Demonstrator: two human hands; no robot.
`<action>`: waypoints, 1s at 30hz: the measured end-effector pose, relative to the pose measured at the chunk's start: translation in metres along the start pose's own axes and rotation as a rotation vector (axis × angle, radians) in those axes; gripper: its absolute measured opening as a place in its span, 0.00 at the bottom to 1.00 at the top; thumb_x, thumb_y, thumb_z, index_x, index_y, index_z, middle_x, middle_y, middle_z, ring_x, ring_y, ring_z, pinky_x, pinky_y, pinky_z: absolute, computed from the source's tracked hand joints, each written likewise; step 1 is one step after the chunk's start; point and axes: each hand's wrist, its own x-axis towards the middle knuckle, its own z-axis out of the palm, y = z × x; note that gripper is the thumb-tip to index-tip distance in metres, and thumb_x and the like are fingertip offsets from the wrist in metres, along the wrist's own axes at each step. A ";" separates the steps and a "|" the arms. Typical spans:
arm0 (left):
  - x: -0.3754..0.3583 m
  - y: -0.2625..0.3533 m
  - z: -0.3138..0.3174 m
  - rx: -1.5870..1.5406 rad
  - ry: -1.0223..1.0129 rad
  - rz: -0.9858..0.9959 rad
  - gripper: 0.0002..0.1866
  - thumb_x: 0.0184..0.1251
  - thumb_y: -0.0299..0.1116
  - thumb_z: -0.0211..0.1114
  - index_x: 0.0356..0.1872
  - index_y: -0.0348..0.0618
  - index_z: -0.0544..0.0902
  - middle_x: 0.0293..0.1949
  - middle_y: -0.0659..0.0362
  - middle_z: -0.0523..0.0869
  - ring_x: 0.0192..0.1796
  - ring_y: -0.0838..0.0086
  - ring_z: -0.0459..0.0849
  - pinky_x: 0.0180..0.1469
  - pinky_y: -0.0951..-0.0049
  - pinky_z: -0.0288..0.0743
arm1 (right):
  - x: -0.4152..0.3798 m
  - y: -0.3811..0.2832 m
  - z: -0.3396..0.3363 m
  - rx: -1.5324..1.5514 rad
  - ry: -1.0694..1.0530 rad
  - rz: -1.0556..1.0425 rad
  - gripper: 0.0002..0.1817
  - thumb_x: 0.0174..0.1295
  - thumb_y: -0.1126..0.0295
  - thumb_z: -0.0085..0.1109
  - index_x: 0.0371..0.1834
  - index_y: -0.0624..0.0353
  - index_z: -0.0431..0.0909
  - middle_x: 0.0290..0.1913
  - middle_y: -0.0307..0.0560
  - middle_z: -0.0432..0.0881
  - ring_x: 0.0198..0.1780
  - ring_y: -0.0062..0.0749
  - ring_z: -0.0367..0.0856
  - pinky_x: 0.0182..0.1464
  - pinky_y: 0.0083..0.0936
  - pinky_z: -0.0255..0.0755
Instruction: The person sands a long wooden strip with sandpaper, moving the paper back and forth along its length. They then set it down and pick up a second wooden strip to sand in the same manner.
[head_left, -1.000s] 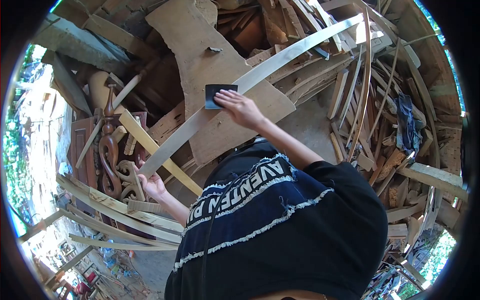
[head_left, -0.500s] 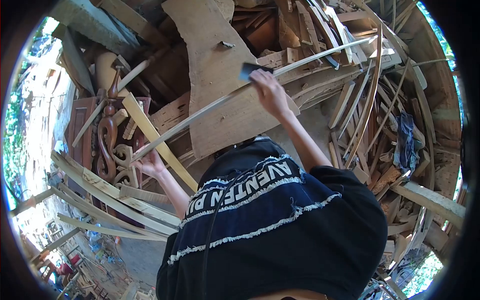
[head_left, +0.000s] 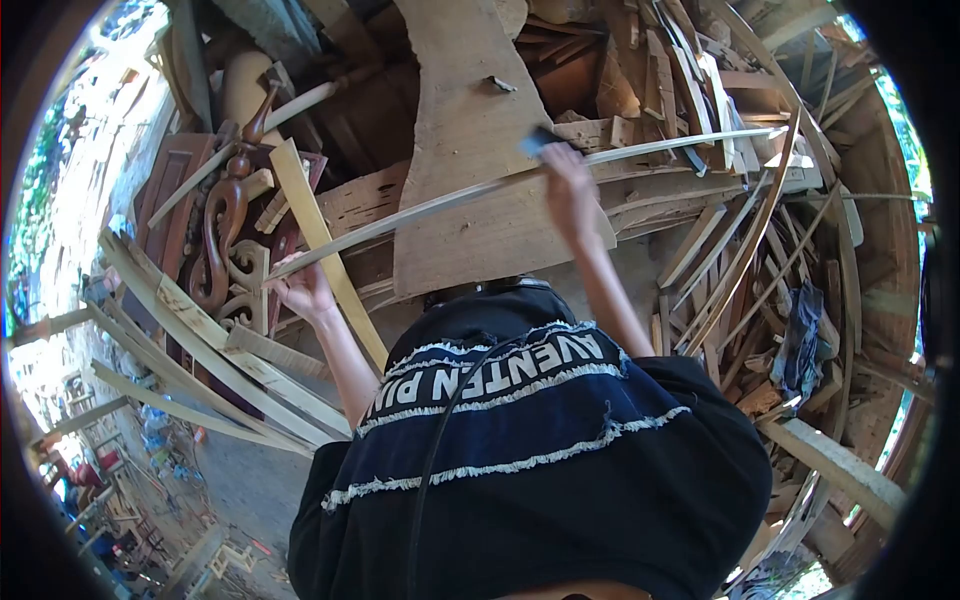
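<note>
A long thin wooden strip (head_left: pixel 420 210) runs slantwise across the view, over a wide flat board (head_left: pixel 455 130). My left hand (head_left: pixel 305 292) is closed around the strip's near left end. About halfway along the strip, my right hand (head_left: pixel 570 185), somewhat blurred, grips a dark flat piece that looks like sandpaper (head_left: pixel 541 140) against the wood. The fingers of that hand are pressed together around the strip, and the underside of the contact is hidden. A small dark curled scrap (head_left: pixel 499 85) lies on the board.
A yellowish slat (head_left: pixel 312 215) leans beside my left hand. Carved dark wood (head_left: pixel 222 230) stands farther left, above several long curved slats (head_left: pixel 215 345). Piled offcuts (head_left: pixel 690 70) fill the back right, and a dark cloth (head_left: pixel 803 340) hangs at the right.
The whole view has shifted, and the strip now slopes less steeply. My right hand has moved slightly along it, away from my left hand, which keeps its hold on the end.
</note>
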 end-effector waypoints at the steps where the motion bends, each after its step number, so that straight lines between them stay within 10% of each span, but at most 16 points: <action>1: -0.002 0.001 0.000 0.000 -0.009 -0.008 0.19 0.46 0.47 0.76 0.31 0.45 0.81 0.33 0.62 0.83 0.41 0.70 0.79 0.62 0.52 0.68 | -0.004 -0.034 0.010 0.120 -0.054 -0.047 0.14 0.56 0.80 0.55 0.46 0.62 0.79 0.50 0.54 0.81 0.56 0.49 0.77 0.63 0.38 0.68; 5: -0.014 -0.004 -0.004 -0.087 -0.054 -0.086 0.17 0.52 0.47 0.73 0.32 0.46 0.82 0.34 0.62 0.83 0.44 0.69 0.78 0.58 0.58 0.71 | -0.020 -0.070 0.021 0.321 -0.247 -0.132 0.16 0.58 0.78 0.56 0.51 0.61 0.79 0.53 0.53 0.81 0.62 0.48 0.74 0.67 0.40 0.64; 9: -0.013 0.000 -0.008 0.015 -0.051 -0.076 0.11 0.56 0.38 0.70 0.36 0.43 0.83 0.38 0.56 0.83 0.49 0.63 0.78 0.60 0.52 0.70 | -0.011 0.041 -0.010 -0.058 -0.019 -0.040 0.12 0.63 0.78 0.50 0.48 0.60 0.79 0.48 0.54 0.82 0.54 0.49 0.78 0.59 0.39 0.72; 12: -0.009 -0.001 -0.009 -0.056 -0.026 -0.080 0.14 0.57 0.42 0.70 0.35 0.42 0.83 0.38 0.56 0.84 0.48 0.63 0.78 0.60 0.54 0.70 | -0.004 0.060 -0.037 -0.151 0.005 0.556 0.10 0.63 0.77 0.52 0.45 0.62 0.79 0.44 0.52 0.82 0.49 0.48 0.80 0.50 0.37 0.74; 19: -0.008 -0.006 0.001 -0.077 -0.027 -0.074 0.17 0.61 0.47 0.67 0.35 0.42 0.83 0.36 0.57 0.83 0.43 0.66 0.80 0.55 0.59 0.73 | -0.011 -0.118 0.055 0.063 -0.168 -0.190 0.16 0.59 0.76 0.57 0.52 0.62 0.79 0.55 0.54 0.80 0.60 0.45 0.77 0.62 0.37 0.69; 23: -0.014 -0.006 -0.004 -0.053 -0.020 -0.095 0.17 0.64 0.48 0.64 0.36 0.42 0.82 0.36 0.58 0.83 0.43 0.66 0.80 0.56 0.59 0.72 | -0.011 -0.122 0.044 0.318 -0.348 -0.249 0.19 0.57 0.80 0.56 0.54 0.62 0.78 0.59 0.51 0.78 0.64 0.41 0.74 0.68 0.37 0.64; 30: -0.009 -0.002 -0.001 -0.057 -0.094 -0.136 0.21 0.56 0.51 0.69 0.37 0.42 0.83 0.39 0.58 0.82 0.48 0.64 0.77 0.61 0.50 0.68 | -0.011 -0.020 0.007 -0.102 0.061 0.228 0.12 0.66 0.74 0.52 0.49 0.64 0.78 0.52 0.55 0.81 0.56 0.49 0.78 0.58 0.37 0.70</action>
